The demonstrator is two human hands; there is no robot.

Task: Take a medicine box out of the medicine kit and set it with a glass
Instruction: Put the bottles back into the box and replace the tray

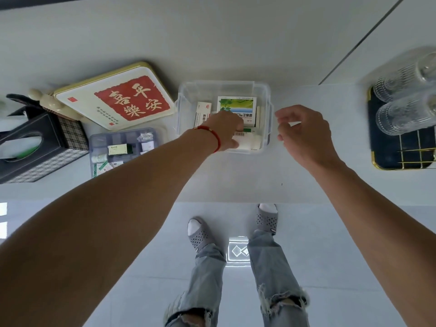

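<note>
The medicine kit [262, 88], a clear plastic tub, stands at the middle of the white counter with several medicine boxes inside. A green-and-white box [237, 106] lies at its back and a red-and-white box [202, 112] at its left. My left hand [224, 129], a red cord on its wrist, reaches into the tub and grips a white medicine box [247, 141] at the front, thumb on its near side and fingers over the top. My right hand [304, 134] hovers just right of the tub, loosely curled and holding nothing. Two ribbed glasses [401, 114] lie on a dark tray [396, 151] at far right.
A clear divided tray [122, 135] with small medicine items sits left of the kit. Behind it leans a cream tray with a red seal [118, 97]. A checked tissue box [47, 149] stands at far left. Bare counter lies between the kit and the glass tray.
</note>
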